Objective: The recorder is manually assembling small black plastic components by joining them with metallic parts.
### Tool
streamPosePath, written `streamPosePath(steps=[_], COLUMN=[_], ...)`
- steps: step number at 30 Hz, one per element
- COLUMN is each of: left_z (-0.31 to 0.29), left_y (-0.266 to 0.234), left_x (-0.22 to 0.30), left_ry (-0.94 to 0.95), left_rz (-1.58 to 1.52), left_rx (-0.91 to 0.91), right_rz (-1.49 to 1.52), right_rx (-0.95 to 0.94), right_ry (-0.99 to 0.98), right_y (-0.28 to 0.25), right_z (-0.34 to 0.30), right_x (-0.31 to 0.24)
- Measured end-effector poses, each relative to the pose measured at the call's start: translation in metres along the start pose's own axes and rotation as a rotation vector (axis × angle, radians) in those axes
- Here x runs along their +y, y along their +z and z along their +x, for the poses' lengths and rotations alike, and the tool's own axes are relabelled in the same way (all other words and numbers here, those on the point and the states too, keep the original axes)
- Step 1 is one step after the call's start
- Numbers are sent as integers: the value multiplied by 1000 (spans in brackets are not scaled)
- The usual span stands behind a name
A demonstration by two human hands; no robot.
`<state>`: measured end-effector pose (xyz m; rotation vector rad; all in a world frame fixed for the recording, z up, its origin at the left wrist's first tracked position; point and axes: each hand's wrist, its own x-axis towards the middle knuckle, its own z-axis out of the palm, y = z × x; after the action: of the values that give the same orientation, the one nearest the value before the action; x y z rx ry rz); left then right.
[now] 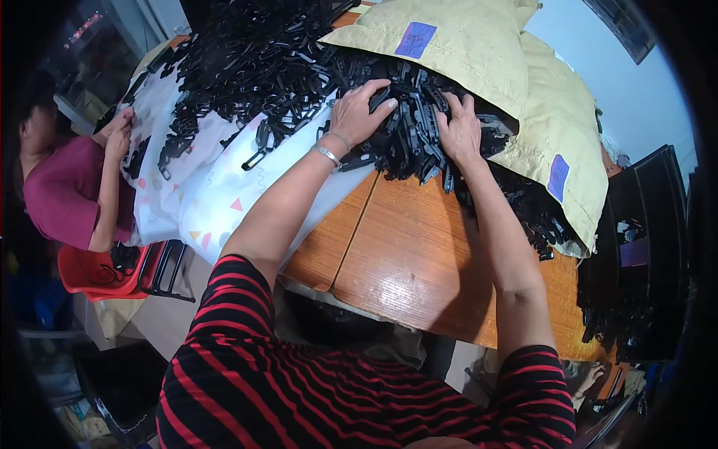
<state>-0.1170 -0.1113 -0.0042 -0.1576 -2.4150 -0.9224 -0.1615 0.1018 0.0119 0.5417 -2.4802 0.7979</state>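
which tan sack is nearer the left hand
The left sack, just beyond the left hand; the right sack lies farther, past the right hand.

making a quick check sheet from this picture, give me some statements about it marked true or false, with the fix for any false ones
1. The left hand and right hand are on either side of a clump of black parts. True.
2. The bracelet is on the right wrist. False: it is on the left wrist.
3. Purple labels show on the tan sacks. True.
4. A co-worker is at the person's right. False: the co-worker is at the left.
5. The tabletop is brown wood. True.
6. The person's sleeves are plain black. False: they are black with red stripes.
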Motion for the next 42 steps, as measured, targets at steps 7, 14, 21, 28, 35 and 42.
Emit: streamPosePath(steps=[7,14,21,28,35,42], left_z=[-28,-40,-57,-75,-106,-180], left_y=[-17,-20,-30,-32,-48,-67], left_x=[11,16,35,53,70,85], left_ry=[122,184,260,276,242,179], left_rz=[5,15,117,184,83,95], left_rx=[-24,3,-99,-184,-115,-213], right_rz=[-113,-75,-24,101,-57,-495], right_rx=[-11,19,14,-167,72,82], right_ry=[-176,-210,-214,-208,-87,-115], right_y=[-2,-8,-23,-64,-106,-104], right_z=[-29,-47,-73,-93,-126,-89], right_x=[-21,-32,-37,-24,41,80])
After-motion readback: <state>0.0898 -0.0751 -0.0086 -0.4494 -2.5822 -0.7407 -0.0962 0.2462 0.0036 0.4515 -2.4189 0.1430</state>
